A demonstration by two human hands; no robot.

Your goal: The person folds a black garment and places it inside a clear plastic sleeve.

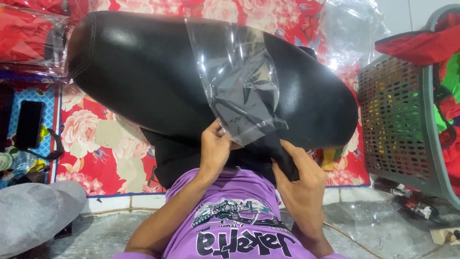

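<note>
A large, smooth black padded cushion point(143, 72) lies across my lap over a purple printed shirt point(235, 211). A clear plastic bag point(239, 62) with dark folded cloth point(249, 105) inside it rests on top of the cushion. My left hand point(214, 148) pinches the lower edge of the bag at its opening. My right hand point(299, 175) grips a fold of black fabric point(282, 156) just below the bag's mouth. The two hands are a palm's width apart.
A red floral mat point(103, 144) covers the floor ahead. A grey perforated basket point(397, 115) with red and green cloth stands at the right. Packed red items point(28, 38) and a black phone point(29, 124) lie at the left, and a grey cushion point(33, 211) sits at the lower left.
</note>
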